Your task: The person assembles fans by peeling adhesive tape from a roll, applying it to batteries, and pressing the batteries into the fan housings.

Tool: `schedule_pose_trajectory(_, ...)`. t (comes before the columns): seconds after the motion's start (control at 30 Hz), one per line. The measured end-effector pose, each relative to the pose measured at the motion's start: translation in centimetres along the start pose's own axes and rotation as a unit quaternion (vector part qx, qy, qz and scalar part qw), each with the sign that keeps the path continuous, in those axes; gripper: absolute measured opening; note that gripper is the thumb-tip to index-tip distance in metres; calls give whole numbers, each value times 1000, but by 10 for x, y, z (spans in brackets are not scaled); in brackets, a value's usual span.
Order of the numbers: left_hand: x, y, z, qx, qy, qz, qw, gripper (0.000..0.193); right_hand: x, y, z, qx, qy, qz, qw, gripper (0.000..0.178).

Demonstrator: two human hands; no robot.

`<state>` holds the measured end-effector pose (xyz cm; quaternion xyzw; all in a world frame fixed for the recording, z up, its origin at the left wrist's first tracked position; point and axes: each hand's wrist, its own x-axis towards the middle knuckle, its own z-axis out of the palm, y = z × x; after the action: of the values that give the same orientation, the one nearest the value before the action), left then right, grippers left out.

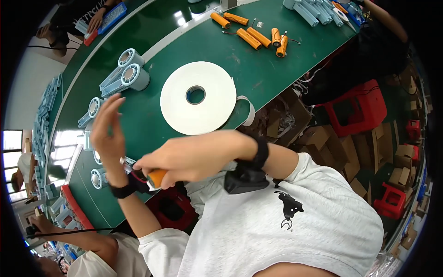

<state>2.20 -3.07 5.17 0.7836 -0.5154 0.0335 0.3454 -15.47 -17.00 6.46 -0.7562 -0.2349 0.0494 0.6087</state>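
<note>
My right hand [187, 157] reaches across my body, its fingers closed on an orange cylindrical battery pack [158, 177] with a white end and thin wires. Just left of it, my left hand [109, 131] is raised with its fingers stretched out and somewhat blurred, and I see nothing in it. Its wrist crosses beside the battery pack, and part of what lies behind is hidden. Beyond the left hand lie light-blue plastic housings [135, 77] with round, slotted heads. A large white tape roll [182, 104] lies flat on the green table, its loose end curling over the edge.
Several more orange battery packs [249, 39] lie at the far side of the table [184, 51]. More blue parts [307, 13] are at the far right. Red stools [355, 108] and cardboard boxes [325, 143] stand right of the table. A co-worker's arm [78, 237] shows at lower left.
</note>
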Motion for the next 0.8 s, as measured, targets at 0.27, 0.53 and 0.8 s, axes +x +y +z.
schedule_pose_trajectory(0.27, -57, -22, -59, 189, -211, -35, 958, 52, 48, 36, 31, -324, -123, 23, 938, 17)
schedule_pose_trajectory(0.53, -65, 10, -15, 33, -238, 78, 968, 32, -28, -3, -15, -283, 58, -57, 956, 22)
schedule_pose_trajectory(0.8, -67, 25, -5, 156, -196, 169, 953, 13, -15, 13, 18, 3, 306, -2, 952, 21)
